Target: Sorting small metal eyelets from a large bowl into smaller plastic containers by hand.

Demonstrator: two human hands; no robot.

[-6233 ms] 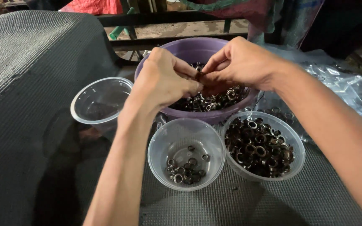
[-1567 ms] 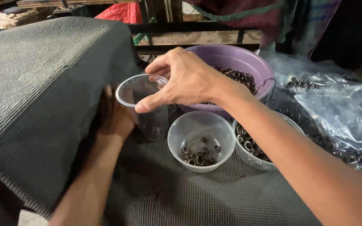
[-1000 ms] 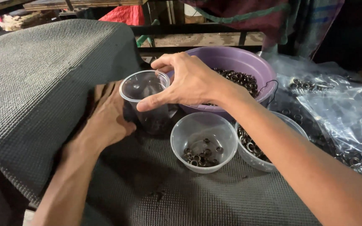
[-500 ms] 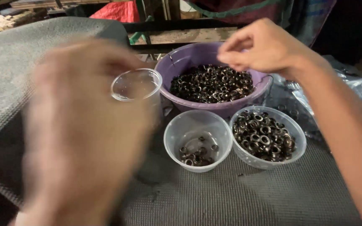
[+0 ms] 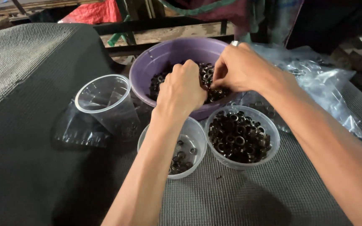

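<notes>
Both sets of fingertips are now down among the dark metal rings point(image 5: 208, 81) heaped in the purple bowl point(image 5: 156, 62) at upper centre. The left hand point(image 5: 183, 90) is curled, fingers bent into the pile; whether it grips a ring cannot be told. The right hand point(image 5: 241, 69) has thumb and fingers pinched together at the heap, seemingly on a ring. Half a second ago the left hand was a blur close to the camera and the right was raised above the bowl. The clear empty cup point(image 5: 105, 102), held a second ago, stands tilted at centre left. Below the bowl sit a nearly empty tub point(image 5: 193, 136) and a full tub point(image 5: 241, 138).
</notes>
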